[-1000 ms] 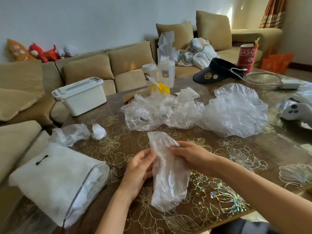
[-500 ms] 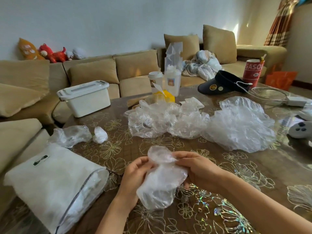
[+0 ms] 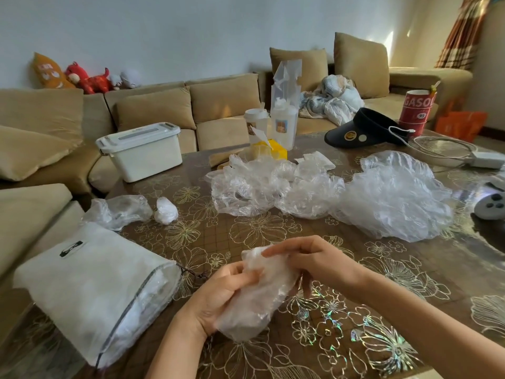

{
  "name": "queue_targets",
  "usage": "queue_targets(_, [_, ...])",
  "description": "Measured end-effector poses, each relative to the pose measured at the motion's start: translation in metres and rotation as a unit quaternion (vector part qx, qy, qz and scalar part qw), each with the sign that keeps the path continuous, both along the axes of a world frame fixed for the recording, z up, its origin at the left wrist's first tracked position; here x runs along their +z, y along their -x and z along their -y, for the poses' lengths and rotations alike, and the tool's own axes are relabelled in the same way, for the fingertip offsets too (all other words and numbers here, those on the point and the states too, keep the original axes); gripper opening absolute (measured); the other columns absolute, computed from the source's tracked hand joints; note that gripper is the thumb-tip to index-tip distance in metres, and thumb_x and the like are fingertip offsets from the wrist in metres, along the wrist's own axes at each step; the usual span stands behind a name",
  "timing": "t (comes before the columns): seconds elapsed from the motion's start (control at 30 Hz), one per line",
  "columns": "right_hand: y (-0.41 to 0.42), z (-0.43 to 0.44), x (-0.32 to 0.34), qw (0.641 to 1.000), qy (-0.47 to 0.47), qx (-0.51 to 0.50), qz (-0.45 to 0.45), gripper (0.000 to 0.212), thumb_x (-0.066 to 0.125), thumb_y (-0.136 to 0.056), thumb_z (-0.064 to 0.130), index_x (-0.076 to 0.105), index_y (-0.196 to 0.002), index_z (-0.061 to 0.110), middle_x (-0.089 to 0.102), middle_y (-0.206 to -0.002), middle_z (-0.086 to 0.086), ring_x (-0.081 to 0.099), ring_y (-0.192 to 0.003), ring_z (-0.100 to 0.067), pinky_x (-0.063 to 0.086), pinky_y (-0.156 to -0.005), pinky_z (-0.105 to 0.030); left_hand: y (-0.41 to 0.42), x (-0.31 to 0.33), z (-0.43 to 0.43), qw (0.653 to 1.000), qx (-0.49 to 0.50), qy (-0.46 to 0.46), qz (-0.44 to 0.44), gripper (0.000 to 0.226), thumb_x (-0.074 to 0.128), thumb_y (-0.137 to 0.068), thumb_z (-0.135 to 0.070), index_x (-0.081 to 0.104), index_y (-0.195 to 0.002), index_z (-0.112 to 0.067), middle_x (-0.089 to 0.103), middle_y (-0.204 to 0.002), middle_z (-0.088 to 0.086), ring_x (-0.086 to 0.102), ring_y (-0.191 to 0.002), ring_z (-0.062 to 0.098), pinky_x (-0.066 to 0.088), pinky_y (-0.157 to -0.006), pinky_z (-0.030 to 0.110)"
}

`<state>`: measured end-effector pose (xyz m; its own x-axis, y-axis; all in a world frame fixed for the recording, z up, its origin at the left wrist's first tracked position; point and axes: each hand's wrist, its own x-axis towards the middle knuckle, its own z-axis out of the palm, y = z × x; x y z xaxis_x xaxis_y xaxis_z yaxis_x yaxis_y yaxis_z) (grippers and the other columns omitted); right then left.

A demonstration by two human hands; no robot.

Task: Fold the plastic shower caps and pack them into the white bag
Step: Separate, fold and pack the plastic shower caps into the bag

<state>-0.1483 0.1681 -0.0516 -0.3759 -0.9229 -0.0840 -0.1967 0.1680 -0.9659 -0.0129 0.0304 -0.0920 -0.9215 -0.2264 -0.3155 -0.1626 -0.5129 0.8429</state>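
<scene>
Cap point(image 3: 257, 305), clear plastic and rolled into a loose bundle, is held between both hands low over the near side of a flower-patterned table point(image 3: 246, 233). The left hand point(image 3: 218, 296) cups it from below, fingers curled round its lower half. The right hand point(image 3: 314, 261) pinches its upper end between thumb and fingertips. The bag point(image 3: 90, 291) lies on its side at the table's near left corner, just beside the left hand. Its zip edge faces the hands, and crumpled plastic shows at that end. Two small bundles point(image 3: 165, 210) of plastic rest near the bag's far end. A pile point(image 3: 273, 187) of loose caps spreads across mid-table beyond the hands, the largest at the right. A lidded white box point(image 3: 142, 151) stands at the far left edge, and a dark visor point(image 3: 363, 129) and a red cup point(image 3: 415, 110) at the far right. A tan sofa point(image 3: 224, 105) runs behind the table.
</scene>
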Motion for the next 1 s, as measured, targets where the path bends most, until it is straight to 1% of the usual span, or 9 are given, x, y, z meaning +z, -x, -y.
queue_targets(0.07, [0.003,-0.003,0.006,0.994,0.002,0.007,-0.113,0.051,0.053,-0.085,-0.004,0.052,-0.130,0.021,0.057,-0.108,0.002,0.057,-0.079,0.003,0.049,-0.068,-0.014,0.000,0.002,0.003,0.999,0.047,-0.008,-0.008,0.097,0.097,-0.037,-0.023,0.053,-0.118,0.008,0.067,-0.093,0.023,0.068,-0.068,0.027,0.055,-0.052,0.029])
queue_targets(0.13, [-0.002,-0.005,0.006,0.928,-0.009,0.021,-0.373,0.075,0.061,-0.080,0.008,0.028,-0.144,0.029,0.029,-0.138,0.007,0.032,-0.118,0.006,0.026,-0.105,-0.013,0.000,0.005,0.004,0.995,0.092,0.005,-0.023,0.089,0.095,-0.043,-0.029,0.056,-0.117,0.005,0.068,-0.096,0.022,0.068,-0.072,0.027,0.056,-0.055,0.030])
queue_targets(0.2, [-0.020,-0.003,0.001,0.823,0.031,0.049,-0.565,0.088,0.074,-0.069,0.020,0.024,-0.142,0.031,0.021,-0.146,0.003,0.019,-0.128,-0.004,0.013,-0.110,-0.024,-0.002,0.008,0.004,0.991,0.126,0.032,-0.020,0.062,0.080,-0.065,-0.030,0.059,-0.115,0.000,0.070,-0.101,0.019,0.069,-0.080,0.027,0.058,-0.062,0.030])
queue_targets(0.27, [-0.034,0.002,-0.009,0.768,0.075,0.061,-0.633,0.081,0.080,-0.057,0.030,0.042,-0.129,0.025,0.046,-0.133,-0.003,0.037,-0.118,-0.013,0.037,-0.103,-0.026,-0.003,0.009,0.003,0.988,0.144,0.049,-0.004,0.046,0.068,-0.070,-0.024,0.059,-0.110,-0.004,0.073,-0.093,0.013,0.071,-0.079,0.023,0.057,-0.061,0.030])
queue_targets(0.4, [-0.035,0.013,-0.017,0.810,0.118,0.049,-0.573,0.028,0.052,-0.075,0.034,0.060,-0.100,0.025,0.059,-0.097,0.006,0.044,-0.091,-0.011,0.032,-0.077,-0.024,-0.003,0.009,0.000,0.985,0.167,0.033,-0.012,0.040,0.067,-0.070,-0.018,0.058,-0.106,-0.005,0.073,-0.084,0.013,0.071,-0.069,0.021,0.055,-0.052,0.027])
queue_targets(0.6, [-0.030,0.015,-0.015,0.961,0.012,-0.020,-0.276,0.028,0.054,-0.092,0.032,0.058,-0.065,0.030,0.055,-0.066,0.014,0.045,-0.066,-0.001,0.038,-0.065,-0.022,0.003,0.005,-0.002,0.981,0.171,0.087,-0.028,0.050,0.075,-0.069,-0.012,0.057,-0.114,-0.001,0.069,-0.103,0.018,0.069,-0.079,0.022,0.055,-0.059,0.025])
queue_targets(0.8, [-0.028,0.016,-0.017,0.966,-0.072,-0.077,-0.236,0.038,0.057,-0.088,0.022,0.047,-0.051,0.018,0.044,-0.047,0.008,0.036,-0.040,-0.002,0.028,-0.042,-0.014,0.001,0.006,-0.008,0.991,0.070,0.103,-0.054,0.043,0.065,-0.078,-0.028,0.057,-0.116,-0.009,0.068,-0.109,0.014,0.068,-0.092,0.025,0.057,-0.075,0.032])
queue_targets(0.9, [-0.028,0.016,-0.018,0.958,-0.088,-0.097,-0.255,0.035,0.056,-0.085,0.021,0.045,-0.052,0.017,0.045,-0.049,0.006,0.037,-0.045,-0.006,0.028,-0.043,-0.018,-0.001,0.009,-0.007,0.992,0.014,0.104,-0.069,0.080,0.078,-0.067,-0.048,0.048,-0.129,-0.008,0.063,-0.121,0.018,0.061,-0.110,0.034,0.053,-0.089,0.039])
queue_targets(1.0, [-0.028,0.014,-0.019,0.958,-0.091,-0.101,-0.251,0.037,0.056,-0.088,0.024,0.047,-0.053,0.018,0.049,-0.051,0.007,0.040,-0.045,-0.005,0.030,-0.043,-0.017,-0.002,0.008,-0.006,0.987,-0.027,0.139,-0.072,0.077,0.083,-0.068,-0.024,0.044,-0.132,-0.008,0.062,-0.123,0.013,0.059,-0.114,0.030,0.052,-0.091,0.038])
